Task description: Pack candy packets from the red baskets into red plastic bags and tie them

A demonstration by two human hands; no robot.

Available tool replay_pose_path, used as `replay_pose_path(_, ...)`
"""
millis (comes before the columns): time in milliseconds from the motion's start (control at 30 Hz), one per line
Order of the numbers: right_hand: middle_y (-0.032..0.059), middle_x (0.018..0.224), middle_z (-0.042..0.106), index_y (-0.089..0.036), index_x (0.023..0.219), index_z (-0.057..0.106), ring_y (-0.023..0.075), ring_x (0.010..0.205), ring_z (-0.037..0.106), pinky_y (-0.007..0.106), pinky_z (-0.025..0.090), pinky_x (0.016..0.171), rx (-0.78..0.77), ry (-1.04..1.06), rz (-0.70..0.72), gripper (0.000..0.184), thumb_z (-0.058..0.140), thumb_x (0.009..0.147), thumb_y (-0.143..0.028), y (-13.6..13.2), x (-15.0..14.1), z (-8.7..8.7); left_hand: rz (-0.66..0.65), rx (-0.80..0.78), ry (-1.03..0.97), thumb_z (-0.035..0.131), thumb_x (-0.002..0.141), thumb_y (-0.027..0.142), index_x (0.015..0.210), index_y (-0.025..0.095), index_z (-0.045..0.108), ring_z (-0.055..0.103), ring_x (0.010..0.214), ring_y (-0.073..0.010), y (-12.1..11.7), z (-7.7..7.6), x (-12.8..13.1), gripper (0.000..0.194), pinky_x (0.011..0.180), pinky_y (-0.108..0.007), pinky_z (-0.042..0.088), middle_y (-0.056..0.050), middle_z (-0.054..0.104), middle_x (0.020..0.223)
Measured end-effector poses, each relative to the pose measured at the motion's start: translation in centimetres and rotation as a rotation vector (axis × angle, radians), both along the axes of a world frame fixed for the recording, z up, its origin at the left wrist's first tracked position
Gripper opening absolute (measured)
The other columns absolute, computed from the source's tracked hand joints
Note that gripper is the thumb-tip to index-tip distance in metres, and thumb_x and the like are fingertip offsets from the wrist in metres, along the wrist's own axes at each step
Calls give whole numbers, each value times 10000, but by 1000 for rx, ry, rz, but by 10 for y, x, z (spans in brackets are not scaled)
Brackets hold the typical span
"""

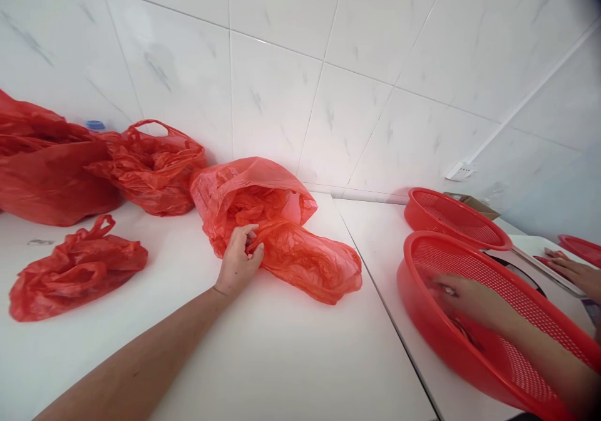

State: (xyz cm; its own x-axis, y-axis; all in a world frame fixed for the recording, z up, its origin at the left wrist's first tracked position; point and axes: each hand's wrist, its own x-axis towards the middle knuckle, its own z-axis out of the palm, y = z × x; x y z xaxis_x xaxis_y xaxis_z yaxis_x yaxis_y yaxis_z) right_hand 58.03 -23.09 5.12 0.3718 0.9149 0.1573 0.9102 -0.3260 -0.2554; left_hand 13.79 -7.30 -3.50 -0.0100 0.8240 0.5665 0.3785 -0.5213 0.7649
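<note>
My left hand (pixel 240 258) pinches the edge of a red plastic bag (pixel 277 227) that lies open on the white table (pixel 282 358). Its fingers are closed on the thin plastic near the bag's mouth. My right hand (pixel 457 296) reaches into a red perforated basket (pixel 422 252) at the right. The hand is blurred by motion and its fingers do not show clearly. Whether it holds anything is not visible.
Several more red plastic bags (pixel 150 170) lie along the tiled wall at the left, one small one (pixel 75 270) near the front. A second red basket (pixel 451 214) stands behind the first. Another person's hand (pixel 577 274) rests at the far right.
</note>
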Motion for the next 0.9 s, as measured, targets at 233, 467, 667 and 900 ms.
replay_pose_path(233,52,1193,618,-296,1020,567,246,1013,585,380,451,832,179,-29,39,216,494,819,-328,21,-51,59,-9,-30,-20,524,825,211,1148,239,488,524,819,-118,1,-1,1,327,628,-223,465,-28,499,994)
replay_pose_path(467,-9,1025,658,-291,977,645,173,818,605,310,474,711,42,233,542,227,486,816,-267,65,-186,29,-13,-13,2,522,824,213,1135,230,500,541,806,-123,1,-1,0,312,610,-230,468,-33,516,982)
replay_pose_path(667,-12,930,657,-275,940,661,159,770,600,278,450,643,-46,126,656,226,507,795,-194,96,-231,-7,-55,15,15,507,826,190,1146,228,488,540,804,-123,2,-2,-1,323,640,-245,490,-34,515,976)
replay_pose_path(900,-7,1186,598,-333,1131,600,197,1022,597,352,481,852,35,136,520,374,572,763,-272,88,-202,13,-81,34,21,504,810,151,1147,225,482,522,731,-101,3,-2,-1,345,598,-227,465,-26,522,964)
